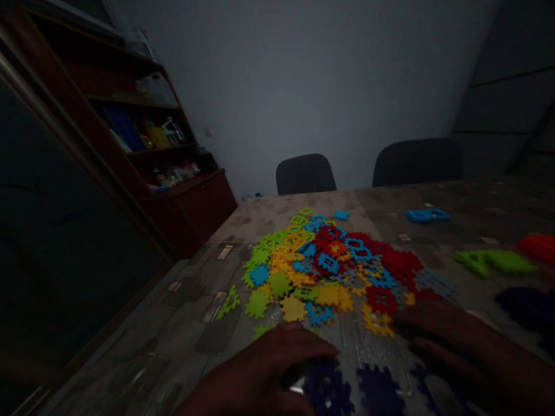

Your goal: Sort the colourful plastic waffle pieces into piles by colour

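Reaching over dark purple notched tiles, big mixed pile just beyond

Plastic-looking pieces, toothed edges, mostly flat: squares, windowed squares, triangles. The mixed pile [299, 254] is lime, yellow, blue, red and gray, heaped mid-surface [182, 323]; the surface has a stone-like block pattern with shiny rectangles. Three dark purple pieces lie at the near edge: a holed one [327, 390], a solid square [381, 390], an open frame [422, 381]. Right side, separate groups: blue stack [427, 215], lime group [507, 261], orange-red group [537, 247], dark purple group [524, 306].

Wooden bookcase [199, 214], back left: clear plastic bag [160, 89] on an upper shelf, blue folder [124, 127] and yellow item [158, 137] below it.

Hands well apart from each other. Left hand [277, 358] is bent, thumb and forefinger parted at the holed piece; can't tell if gripping. Right hand [455, 335] points inward, fingers low over the open frame, near the pile; too dark to tell its grip.
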### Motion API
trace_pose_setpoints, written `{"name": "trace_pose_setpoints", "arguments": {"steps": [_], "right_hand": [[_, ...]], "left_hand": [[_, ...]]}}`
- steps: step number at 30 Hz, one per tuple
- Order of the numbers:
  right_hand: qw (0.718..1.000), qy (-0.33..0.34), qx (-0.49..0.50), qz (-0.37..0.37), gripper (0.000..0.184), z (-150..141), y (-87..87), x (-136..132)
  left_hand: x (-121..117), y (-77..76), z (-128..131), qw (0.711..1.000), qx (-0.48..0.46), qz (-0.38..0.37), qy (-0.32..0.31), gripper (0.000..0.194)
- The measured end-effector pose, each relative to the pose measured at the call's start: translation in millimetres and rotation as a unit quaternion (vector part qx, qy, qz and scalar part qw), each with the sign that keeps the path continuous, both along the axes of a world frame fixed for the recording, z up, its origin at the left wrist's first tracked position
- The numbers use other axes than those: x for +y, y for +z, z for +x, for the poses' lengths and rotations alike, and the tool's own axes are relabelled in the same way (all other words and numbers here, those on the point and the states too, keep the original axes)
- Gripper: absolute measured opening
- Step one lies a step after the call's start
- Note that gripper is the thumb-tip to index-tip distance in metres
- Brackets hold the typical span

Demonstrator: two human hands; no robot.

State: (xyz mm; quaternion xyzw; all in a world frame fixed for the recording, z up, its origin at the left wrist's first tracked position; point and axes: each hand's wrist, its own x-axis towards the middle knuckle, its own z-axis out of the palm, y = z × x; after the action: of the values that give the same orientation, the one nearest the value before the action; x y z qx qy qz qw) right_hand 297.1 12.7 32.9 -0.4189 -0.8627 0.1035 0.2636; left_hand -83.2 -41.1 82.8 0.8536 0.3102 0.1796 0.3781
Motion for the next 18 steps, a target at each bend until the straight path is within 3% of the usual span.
{"name": "trace_pose_setpoints", "arguments": {"steps": [3,6,10,13,18], "right_hand": [[0.998,0.031,-0.045,0.024,0.032,4,-2.8,0],[0.998,0.027,-0.044,0.040,0.032,7,-7.3,0],[0.999,0.029,-0.034,0.015,0.031,8,-9.0,-1],[0.999,0.023,-0.026,-0.020,0.031,7,-8.4,0],[0.998,0.019,-0.040,-0.050,0.035,1,-8.0,-1]], "left_hand": [[-5,14.4,8,0.998,0.019,-0.018,-0.061,0.049],[-10,12.4,5,0.997,0.046,0.009,-0.057,0.051],[-16,-21.2,4,0.994,0.024,0.105,-0.026,0.055],[-24,-47.0,13,0.979,0.083,0.182,0.047,0.048],[-34,-61.0,26,0.953,0.121,0.265,0.079,0.051]]}}
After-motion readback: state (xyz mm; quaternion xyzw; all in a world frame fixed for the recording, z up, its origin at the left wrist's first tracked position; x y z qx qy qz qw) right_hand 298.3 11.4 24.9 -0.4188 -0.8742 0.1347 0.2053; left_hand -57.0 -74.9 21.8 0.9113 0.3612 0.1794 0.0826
